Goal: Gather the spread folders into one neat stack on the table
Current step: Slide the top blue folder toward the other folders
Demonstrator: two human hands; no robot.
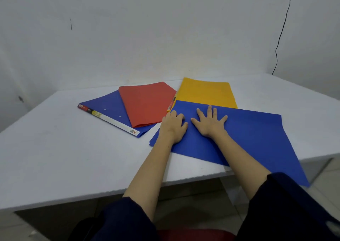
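On the near blue folder [248, 136] my right hand [209, 123] lies flat, fingers spread, my left hand [173, 126] curled at its edge, probably to slide it.

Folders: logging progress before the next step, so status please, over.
Both hands flat on near blue folder: left hand, right hand, no grip closed. Four folders still spread; near blue one overhangs table edge. Nothing in the way.

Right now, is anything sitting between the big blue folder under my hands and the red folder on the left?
Nothing visible. Only bare table separates the big blue folder from the red folder.
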